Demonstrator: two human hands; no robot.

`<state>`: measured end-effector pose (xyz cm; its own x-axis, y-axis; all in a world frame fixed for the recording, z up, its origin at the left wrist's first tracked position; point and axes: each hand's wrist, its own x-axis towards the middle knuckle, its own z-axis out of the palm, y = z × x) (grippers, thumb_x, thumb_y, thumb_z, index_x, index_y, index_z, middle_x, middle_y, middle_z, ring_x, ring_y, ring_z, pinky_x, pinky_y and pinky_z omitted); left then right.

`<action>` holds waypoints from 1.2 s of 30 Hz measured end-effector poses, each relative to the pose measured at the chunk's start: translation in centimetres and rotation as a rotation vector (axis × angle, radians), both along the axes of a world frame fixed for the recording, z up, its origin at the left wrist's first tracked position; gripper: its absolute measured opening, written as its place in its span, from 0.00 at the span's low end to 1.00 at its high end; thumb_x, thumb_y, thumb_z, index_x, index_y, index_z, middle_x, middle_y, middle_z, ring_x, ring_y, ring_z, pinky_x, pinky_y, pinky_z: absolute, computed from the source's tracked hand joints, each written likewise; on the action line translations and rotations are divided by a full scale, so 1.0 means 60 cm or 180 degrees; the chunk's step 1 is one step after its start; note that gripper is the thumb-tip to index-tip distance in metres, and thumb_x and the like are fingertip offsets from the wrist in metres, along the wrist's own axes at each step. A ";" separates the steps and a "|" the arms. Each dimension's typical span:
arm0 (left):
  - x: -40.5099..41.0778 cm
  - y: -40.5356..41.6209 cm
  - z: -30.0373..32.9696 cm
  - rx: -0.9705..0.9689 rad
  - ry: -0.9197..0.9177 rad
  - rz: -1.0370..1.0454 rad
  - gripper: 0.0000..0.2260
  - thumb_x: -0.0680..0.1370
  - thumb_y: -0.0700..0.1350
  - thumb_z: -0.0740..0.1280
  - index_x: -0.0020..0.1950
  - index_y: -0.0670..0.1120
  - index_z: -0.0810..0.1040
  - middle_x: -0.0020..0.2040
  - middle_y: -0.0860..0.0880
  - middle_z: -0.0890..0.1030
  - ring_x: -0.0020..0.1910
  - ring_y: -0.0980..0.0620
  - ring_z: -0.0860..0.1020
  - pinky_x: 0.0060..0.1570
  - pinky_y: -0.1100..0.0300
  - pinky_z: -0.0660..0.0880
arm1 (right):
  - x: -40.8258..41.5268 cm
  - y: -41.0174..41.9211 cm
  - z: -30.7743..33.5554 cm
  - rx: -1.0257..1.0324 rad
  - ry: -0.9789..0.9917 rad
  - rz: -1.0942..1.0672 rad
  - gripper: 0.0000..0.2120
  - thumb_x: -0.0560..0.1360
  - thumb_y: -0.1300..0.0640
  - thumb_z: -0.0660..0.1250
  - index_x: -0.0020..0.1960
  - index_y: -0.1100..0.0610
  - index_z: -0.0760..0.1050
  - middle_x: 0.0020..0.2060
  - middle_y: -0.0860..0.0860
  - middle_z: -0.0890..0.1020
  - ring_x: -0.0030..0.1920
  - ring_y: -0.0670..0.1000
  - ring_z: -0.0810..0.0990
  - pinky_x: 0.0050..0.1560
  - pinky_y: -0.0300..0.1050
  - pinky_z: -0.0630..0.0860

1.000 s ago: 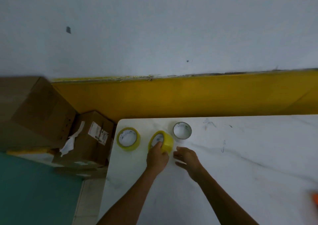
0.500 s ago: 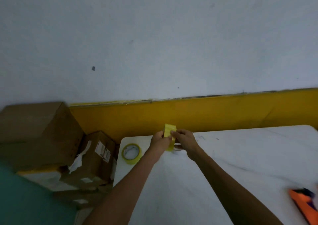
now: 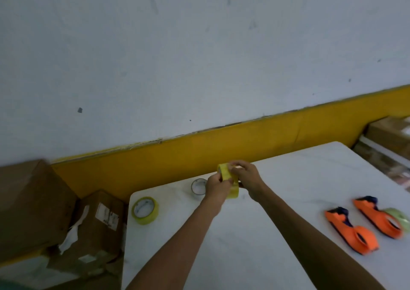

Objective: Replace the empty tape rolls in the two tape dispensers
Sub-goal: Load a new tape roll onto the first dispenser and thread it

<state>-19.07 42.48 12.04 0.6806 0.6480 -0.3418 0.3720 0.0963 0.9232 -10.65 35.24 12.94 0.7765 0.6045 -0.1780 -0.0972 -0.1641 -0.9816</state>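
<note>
I hold a yellow tape roll (image 3: 228, 176) up above the white table (image 3: 288, 179), near its far edge. My left hand (image 3: 216, 187) grips the roll from the near side, and my right hand (image 3: 246, 175) pinches its top and far side. A second yellow tape roll (image 3: 145, 210) lies flat at the table's far left corner. An empty grey core (image 3: 198, 186) lies behind my left hand. Two orange tape dispensers, the nearer dispenser (image 3: 350, 230) and the farther dispenser (image 3: 375, 215), rest on the right. A pale green roll (image 3: 398, 217) sits on the farther one.
Brown cardboard boxes (image 3: 97, 223) stand on the floor left of the table. More boxes (image 3: 390, 134) sit beyond the right corner. A yellow band (image 3: 199, 150) runs along the base of the grey wall behind the table.
The roll went from the table top into both hands and is now lifted. My view swung right, bringing both orange dispensers into sight.
</note>
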 end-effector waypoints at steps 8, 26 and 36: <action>0.088 -0.171 -0.018 0.0050 0.0168 -0.0195 0.12 0.77 0.48 0.67 0.60 0.47 0.77 0.52 0.48 0.78 0.52 0.47 0.75 0.50 0.54 0.71 | 0.084 -0.181 -0.016 -0.0054 0.0149 -0.0224 0.07 0.75 0.57 0.66 0.42 0.50 0.81 0.41 0.53 0.81 0.42 0.52 0.79 0.42 0.49 0.77; 0.264 -0.540 -0.055 0.0107 0.0088 -0.1124 0.06 0.76 0.46 0.68 0.47 0.44 0.81 0.44 0.46 0.83 0.44 0.49 0.80 0.43 0.56 0.76 | 0.275 -0.571 -0.040 -0.0574 0.0113 -0.0551 0.12 0.77 0.62 0.61 0.37 0.53 0.76 0.40 0.52 0.78 0.41 0.51 0.75 0.36 0.43 0.73; 0.349 -0.584 -0.097 -0.0153 0.0042 -0.1571 0.09 0.77 0.47 0.67 0.52 0.43 0.80 0.43 0.47 0.81 0.42 0.51 0.78 0.43 0.56 0.75 | 0.350 -0.618 -0.083 -0.0828 -0.0331 -0.0999 0.07 0.75 0.63 0.63 0.41 0.62 0.79 0.40 0.55 0.81 0.42 0.51 0.77 0.45 0.47 0.74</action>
